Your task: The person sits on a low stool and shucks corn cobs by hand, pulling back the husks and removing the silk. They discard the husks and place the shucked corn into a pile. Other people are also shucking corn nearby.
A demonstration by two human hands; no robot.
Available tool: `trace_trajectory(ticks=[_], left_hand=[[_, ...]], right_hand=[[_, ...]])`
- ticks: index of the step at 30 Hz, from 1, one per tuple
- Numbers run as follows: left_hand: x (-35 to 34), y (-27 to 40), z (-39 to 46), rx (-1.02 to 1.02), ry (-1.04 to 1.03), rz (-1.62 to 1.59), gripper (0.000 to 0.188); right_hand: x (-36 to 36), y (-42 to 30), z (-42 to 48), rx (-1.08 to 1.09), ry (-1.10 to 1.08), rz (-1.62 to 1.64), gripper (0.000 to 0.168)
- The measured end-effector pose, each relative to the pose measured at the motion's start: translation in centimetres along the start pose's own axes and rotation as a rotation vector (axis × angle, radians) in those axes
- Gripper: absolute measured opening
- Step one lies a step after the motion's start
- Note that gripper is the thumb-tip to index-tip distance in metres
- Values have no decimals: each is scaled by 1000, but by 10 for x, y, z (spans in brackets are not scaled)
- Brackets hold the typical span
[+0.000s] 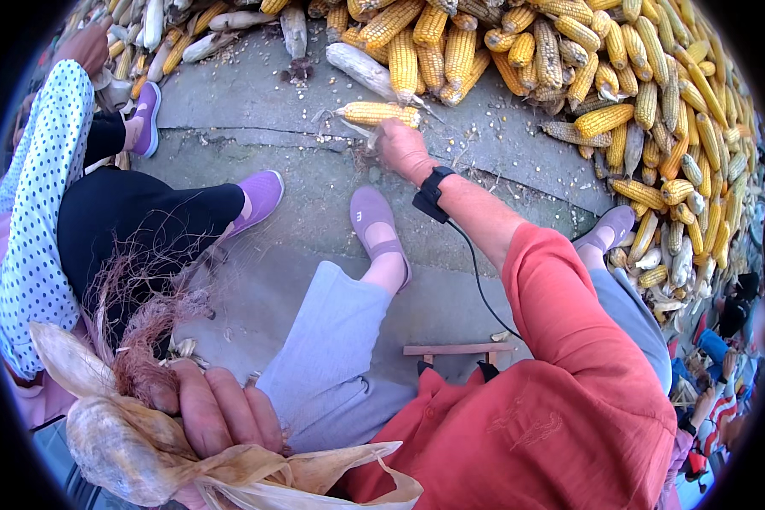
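Observation:
My left hand (220,411), close to the camera at the lower left, is closed around dry corn husks (127,446) with a tangle of reddish-brown silk (146,350). My right hand (400,146) reaches down to the ground at the upper middle, with a black strap and a cable on the wrist. Its fingers are at the end of a yellow ear of corn (373,113) that has a little husk at its far tip; whether they grip it cannot be told. Just beyond lies an ear in pale husk (363,67), beside the heap of husked corn (456,54).
The corn heap curves along the top and right side. Another person sits close at the left, with a dotted sleeve (44,191) and a purple shoe (258,197). A low wooden stool (459,349) stands by my legs. More people are at the far right.

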State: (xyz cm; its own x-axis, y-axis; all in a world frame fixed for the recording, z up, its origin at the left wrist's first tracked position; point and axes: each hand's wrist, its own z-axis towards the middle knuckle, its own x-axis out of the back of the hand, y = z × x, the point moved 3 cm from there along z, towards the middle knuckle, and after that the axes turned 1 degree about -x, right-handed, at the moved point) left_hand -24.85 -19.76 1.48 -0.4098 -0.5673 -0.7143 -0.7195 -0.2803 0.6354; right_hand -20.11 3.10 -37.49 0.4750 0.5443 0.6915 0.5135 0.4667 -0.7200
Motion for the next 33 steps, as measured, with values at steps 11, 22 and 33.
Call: trace_trajectory(ticks=[11, 22, 33], left_hand=[[-7, -6, -15, -36, 17, -28, 44], [-24, -18, -17, -50, -78, -151, 44], [-30, -21, -11, -34, 119, -228, 35]], right_hand=[[-4, -23, 24, 251, -282, -753, 23], [53, 27, -187, -869, -884, 1241, 17], [382, -59, 91, -9, 215, 1312, 15]])
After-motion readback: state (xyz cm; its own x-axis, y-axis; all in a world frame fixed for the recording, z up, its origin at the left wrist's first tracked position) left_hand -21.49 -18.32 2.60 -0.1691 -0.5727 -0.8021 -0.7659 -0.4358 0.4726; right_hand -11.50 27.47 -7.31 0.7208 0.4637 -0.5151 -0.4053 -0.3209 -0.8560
